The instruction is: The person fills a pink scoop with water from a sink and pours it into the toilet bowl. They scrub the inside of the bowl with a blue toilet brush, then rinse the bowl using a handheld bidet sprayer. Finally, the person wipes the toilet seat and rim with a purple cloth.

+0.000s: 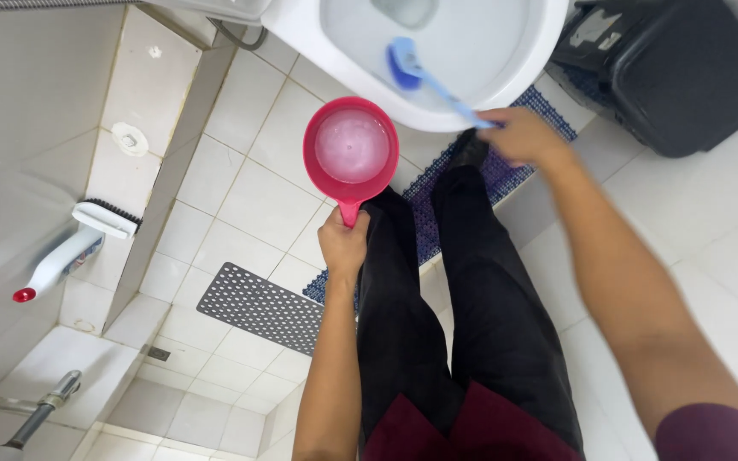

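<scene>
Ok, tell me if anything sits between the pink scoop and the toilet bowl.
Nothing visible does. The pink scoop, held level by the left hand, hangs just beside the toilet bowl rim with only floor tiles beneath. The right hand holds the blue brush inside the bowl.

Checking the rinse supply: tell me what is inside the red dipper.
The red dipper, held by the left hand, contains clear water nearly to the rim, slightly foamy. Its pink bottom shows through; nothing else is visible inside.

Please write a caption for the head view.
Left hand holds red scoop; right hand works blue brush in toilet bowl.
</scene>
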